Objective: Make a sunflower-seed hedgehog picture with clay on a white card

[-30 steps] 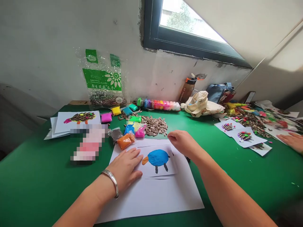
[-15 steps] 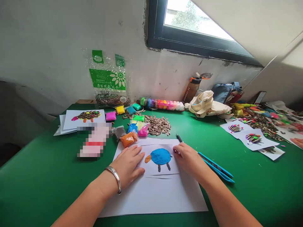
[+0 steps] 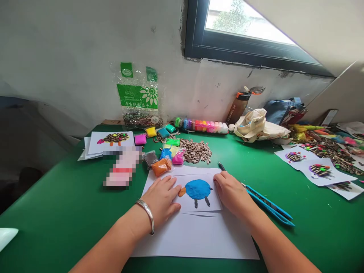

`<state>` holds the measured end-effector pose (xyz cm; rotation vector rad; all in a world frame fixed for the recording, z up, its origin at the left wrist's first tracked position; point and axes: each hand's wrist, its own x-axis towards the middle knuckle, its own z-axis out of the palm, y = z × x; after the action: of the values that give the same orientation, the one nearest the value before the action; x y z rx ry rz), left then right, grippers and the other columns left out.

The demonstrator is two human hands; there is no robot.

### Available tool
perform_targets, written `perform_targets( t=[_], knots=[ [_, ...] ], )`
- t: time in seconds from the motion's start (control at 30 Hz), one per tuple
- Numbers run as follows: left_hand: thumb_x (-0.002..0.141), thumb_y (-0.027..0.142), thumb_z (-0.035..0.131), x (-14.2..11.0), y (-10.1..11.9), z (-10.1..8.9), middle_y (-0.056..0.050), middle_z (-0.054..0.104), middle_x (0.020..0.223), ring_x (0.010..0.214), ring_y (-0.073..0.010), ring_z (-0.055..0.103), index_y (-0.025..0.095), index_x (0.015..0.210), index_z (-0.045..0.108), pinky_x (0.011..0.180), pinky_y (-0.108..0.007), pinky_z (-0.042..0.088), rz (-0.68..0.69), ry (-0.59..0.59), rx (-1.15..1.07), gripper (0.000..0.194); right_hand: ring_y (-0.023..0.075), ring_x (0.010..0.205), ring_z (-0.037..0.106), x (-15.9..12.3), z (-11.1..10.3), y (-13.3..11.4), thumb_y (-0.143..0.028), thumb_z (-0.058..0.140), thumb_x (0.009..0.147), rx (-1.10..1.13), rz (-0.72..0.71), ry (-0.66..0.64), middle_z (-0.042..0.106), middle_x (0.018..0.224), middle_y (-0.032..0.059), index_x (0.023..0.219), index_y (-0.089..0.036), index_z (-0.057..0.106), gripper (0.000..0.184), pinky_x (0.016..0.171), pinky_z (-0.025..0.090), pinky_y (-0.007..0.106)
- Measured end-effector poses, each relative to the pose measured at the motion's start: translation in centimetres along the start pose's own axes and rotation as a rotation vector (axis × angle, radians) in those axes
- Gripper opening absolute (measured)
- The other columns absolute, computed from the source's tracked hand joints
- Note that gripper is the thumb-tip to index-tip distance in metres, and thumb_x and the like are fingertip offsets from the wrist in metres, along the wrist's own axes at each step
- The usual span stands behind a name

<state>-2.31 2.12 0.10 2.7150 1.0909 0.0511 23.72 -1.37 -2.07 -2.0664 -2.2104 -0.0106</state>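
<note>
A small white card [image 3: 186, 206] bears a blue clay oval body [image 3: 197, 189] with an orange head and dark legs. It lies on a larger white sheet [image 3: 196, 242]. My left hand [image 3: 162, 200], with a silver bangle [image 3: 148, 214] at the wrist, rests flat over the card's left side, fingers apart. At the card's upper right edge is my right hand [image 3: 233, 192], fingers curled together; its fingertips are partly hidden, and what they grip cannot be made out. Just above it a black pen [image 3: 221, 166] shows. A blue long-handled tool [image 3: 270, 204] lies beside my right forearm.
Several bagged clay packets [image 3: 161, 167] and a heap of sunseed-like striped seeds [image 3: 196, 151] lie beyond the sheet. Decorated cards [image 3: 93, 144] are stacked left; others [image 3: 321, 172] lie right. A seed bag [image 3: 139, 98], bottle [image 3: 238, 106] and cloth bag [image 3: 256, 127] stand by the wall.
The view has turned slightly left, so everything sits further right. A pale object has entered at the left edge, and another person's hand has left the right edge. My hands stay at the card.
</note>
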Motion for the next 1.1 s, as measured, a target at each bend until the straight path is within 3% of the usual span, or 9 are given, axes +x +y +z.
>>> perform_targets(
  t=[0.17, 0.3, 0.47, 0.63, 0.8, 1.1],
  knots=[
    [0.081, 0.029, 0.061, 0.1, 0.0, 0.1, -0.012, 0.051, 0.132, 0.126, -0.0312, 0.04, 0.02, 0.123, 0.054, 0.104, -0.049, 0.035, -0.003, 0.009, 0.002, 0.043, 0.0152, 0.066, 0.049, 0.4, 0.5, -0.5, -0.012, 0.042, 0.091, -0.112, -0.056, 0.035, 0.053, 0.078, 0.0049, 0.079, -0.016, 0.055, 0.018, 0.061, 0.031, 0.026],
    [0.079, 0.028, 0.062, 0.2, -0.1, 0.4, -0.012, 0.051, 0.131, 0.125, -0.0309, 0.041, 0.02, 0.121, 0.055, 0.103, -0.048, 0.036, 0.004, 0.017, 0.014, 0.043, 0.0142, 0.062, 0.048, 0.7, -0.4, -0.4, -0.01, 0.042, 0.089, -0.072, -0.034, 0.004, 0.054, 0.076, 0.0044, 0.078, -0.016, 0.057, 0.02, 0.057, 0.031, 0.026],
    [0.078, 0.029, 0.063, 0.1, -0.3, 0.9, -0.011, 0.051, 0.131, 0.125, -0.0305, 0.041, 0.023, 0.121, 0.054, 0.104, -0.048, 0.034, 0.002, 0.057, 0.01, 0.044, 0.015, 0.074, 0.055, 1.4, -3.5, -1.4, -0.016, 0.044, 0.09, 0.355, -0.015, 0.086, 0.062, 0.083, 0.0028, 0.086, -0.02, 0.061, 0.018, 0.065, 0.038, 0.025],
    [0.079, 0.028, 0.063, 0.1, -0.3, 0.8, -0.011, 0.052, 0.13, 0.125, -0.0314, 0.041, 0.022, 0.12, 0.055, 0.103, -0.05, 0.035, 0.014, 0.049, -0.023, 0.043, 0.012, 0.07, 0.055, 3.1, -3.2, -4.3, -0.013, 0.049, 0.085, 0.858, -0.196, -0.054, 0.061, 0.075, -0.0013, 0.082, -0.02, 0.059, 0.013, 0.063, 0.041, 0.021],
    [0.078, 0.028, 0.063, 0.0, -0.2, 0.6, -0.012, 0.052, 0.13, 0.124, -0.0322, 0.041, 0.021, 0.116, 0.057, 0.104, -0.052, 0.034, 0.01, 0.045, -0.041, 0.039, 0.0115, 0.071, 0.052, 4.3, -1.1, -6.1, -0.009, 0.052, 0.083, 0.804, -0.269, -0.014, 0.06, 0.075, -0.0018, 0.076, -0.019, 0.059, 0.014, 0.065, 0.039, 0.022],
    [0.078, 0.025, 0.062, -0.2, 0.0, 0.9, -0.012, 0.049, 0.135, 0.128, -0.0322, 0.038, 0.02, 0.125, 0.052, 0.107, -0.054, 0.031, -0.028, 0.031, -0.041, 0.048, 0.013, 0.069, 0.052, 4.6, -0.2, -5.9, -0.009, 0.056, 0.083, 0.56, -0.399, -0.038, 0.065, 0.071, 0.0003, 0.073, -0.019, 0.065, 0.016, 0.069, 0.035, 0.025]
  ],
)
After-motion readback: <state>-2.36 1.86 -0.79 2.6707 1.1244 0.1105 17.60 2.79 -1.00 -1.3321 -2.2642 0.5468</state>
